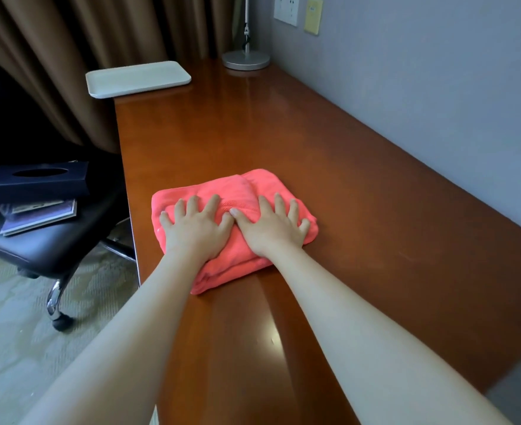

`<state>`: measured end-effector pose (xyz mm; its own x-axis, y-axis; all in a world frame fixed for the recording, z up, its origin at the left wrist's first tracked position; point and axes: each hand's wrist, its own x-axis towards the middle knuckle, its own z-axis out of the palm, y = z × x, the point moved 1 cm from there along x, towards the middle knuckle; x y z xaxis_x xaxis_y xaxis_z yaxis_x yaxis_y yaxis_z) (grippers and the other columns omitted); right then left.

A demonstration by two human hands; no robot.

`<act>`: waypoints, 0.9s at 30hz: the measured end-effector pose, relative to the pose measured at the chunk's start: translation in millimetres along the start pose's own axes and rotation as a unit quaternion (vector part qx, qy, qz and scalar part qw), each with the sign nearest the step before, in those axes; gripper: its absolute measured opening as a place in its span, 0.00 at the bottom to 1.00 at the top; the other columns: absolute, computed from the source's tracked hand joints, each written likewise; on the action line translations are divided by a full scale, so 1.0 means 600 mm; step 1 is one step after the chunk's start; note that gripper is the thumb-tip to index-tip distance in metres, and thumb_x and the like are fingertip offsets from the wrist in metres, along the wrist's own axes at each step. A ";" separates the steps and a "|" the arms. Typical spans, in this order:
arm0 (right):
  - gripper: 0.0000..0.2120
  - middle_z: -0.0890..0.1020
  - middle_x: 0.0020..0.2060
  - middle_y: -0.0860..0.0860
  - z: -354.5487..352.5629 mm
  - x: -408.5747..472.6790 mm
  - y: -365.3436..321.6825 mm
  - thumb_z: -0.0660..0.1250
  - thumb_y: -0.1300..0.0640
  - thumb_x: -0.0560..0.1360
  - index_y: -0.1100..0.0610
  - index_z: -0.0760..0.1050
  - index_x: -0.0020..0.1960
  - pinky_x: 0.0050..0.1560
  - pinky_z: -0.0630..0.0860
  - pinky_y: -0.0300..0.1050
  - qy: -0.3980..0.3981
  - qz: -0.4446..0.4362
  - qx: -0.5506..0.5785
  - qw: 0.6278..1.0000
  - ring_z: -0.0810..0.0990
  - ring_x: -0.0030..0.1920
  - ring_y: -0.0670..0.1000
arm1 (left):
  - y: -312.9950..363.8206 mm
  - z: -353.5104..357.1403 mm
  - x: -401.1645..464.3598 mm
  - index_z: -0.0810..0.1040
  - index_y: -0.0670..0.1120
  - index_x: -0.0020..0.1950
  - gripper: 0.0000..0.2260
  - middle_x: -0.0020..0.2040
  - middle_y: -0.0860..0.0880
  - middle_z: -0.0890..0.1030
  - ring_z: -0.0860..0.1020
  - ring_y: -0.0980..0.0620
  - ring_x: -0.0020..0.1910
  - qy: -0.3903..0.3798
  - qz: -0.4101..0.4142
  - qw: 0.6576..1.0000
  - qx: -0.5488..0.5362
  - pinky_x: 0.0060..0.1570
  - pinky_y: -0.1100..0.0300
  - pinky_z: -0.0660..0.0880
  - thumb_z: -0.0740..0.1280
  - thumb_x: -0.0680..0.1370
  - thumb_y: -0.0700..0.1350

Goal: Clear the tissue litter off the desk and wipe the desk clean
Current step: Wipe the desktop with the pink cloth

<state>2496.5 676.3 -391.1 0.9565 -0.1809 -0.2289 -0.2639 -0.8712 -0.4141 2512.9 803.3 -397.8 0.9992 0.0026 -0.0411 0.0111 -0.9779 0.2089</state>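
Pink cloth point(240, 222) is lying folded on the wooden counter point(360, 167), with both hands, left point(196, 223) and right point(271, 223), pressing flat on it, fingers spread. White tray point(138, 78) is sitting bare at the far end; a black tissue box point(35, 182) is resting on the chair point(56, 240).

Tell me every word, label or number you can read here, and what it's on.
Nothing can be read.
Yellow card on the wall: print too small and blurred.
Booklets on the chair under the black tissue box: covers too blurred.
White socket plate: no visible writing.
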 end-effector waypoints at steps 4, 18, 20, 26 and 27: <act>0.36 0.46 0.77 0.49 0.004 -0.072 0.031 0.47 0.30 0.75 0.47 0.49 0.77 0.72 0.41 0.59 -0.008 -0.007 0.006 1.000 0.39 0.76 0.56 | 0.012 0.006 -0.083 0.58 0.57 0.74 0.23 0.76 0.46 0.57 0.52 0.44 0.75 -0.001 -0.008 1.000 -0.006 0.71 0.41 0.47 0.49 0.79 0.60; 0.35 0.46 0.77 0.47 -0.001 -0.154 0.087 0.46 0.30 0.75 0.45 0.49 0.77 0.72 0.39 0.60 -0.023 -0.043 -0.010 0.999 0.38 0.76 0.54 | 0.054 0.013 -0.203 0.57 0.57 0.74 0.24 0.76 0.46 0.56 0.49 0.44 0.76 -0.003 -0.075 0.997 -0.017 0.71 0.40 0.44 0.49 0.79 0.60; 0.34 0.46 0.77 0.46 -0.003 -0.133 0.082 0.46 0.30 0.75 0.44 0.50 0.77 0.72 0.40 0.60 -0.028 -0.059 -0.021 0.998 0.38 0.76 0.53 | 0.061 0.013 -0.193 0.58 0.56 0.74 0.23 0.76 0.45 0.56 0.49 0.42 0.76 0.002 -0.104 0.994 -0.029 0.70 0.38 0.44 0.49 0.79 0.59; 0.32 0.48 0.77 0.44 -0.009 -0.052 0.064 0.46 0.30 0.75 0.43 0.53 0.76 0.71 0.40 0.61 -0.034 -0.093 -0.033 0.995 0.39 0.76 0.51 | 0.075 0.018 -0.139 0.58 0.53 0.74 0.24 0.76 0.43 0.54 0.47 0.40 0.76 -0.002 -0.173 0.984 -0.051 0.69 0.35 0.43 0.48 0.79 0.57; 0.32 0.48 0.77 0.44 -0.010 -0.039 0.060 0.45 0.31 0.75 0.43 0.53 0.76 0.71 0.40 0.60 -0.034 -0.093 -0.031 0.995 0.39 0.76 0.51 | 0.076 0.019 -0.127 0.58 0.52 0.73 0.24 0.76 0.43 0.54 0.47 0.40 0.76 -0.002 -0.178 0.983 -0.052 0.69 0.35 0.43 0.48 0.79 0.57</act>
<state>2465.3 646.2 -395.4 0.9768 0.0145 -0.2137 -0.0740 -0.9133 -0.4004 2437.0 756.0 -396.0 0.9309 0.3398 -0.1342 0.3646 -0.8882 0.2796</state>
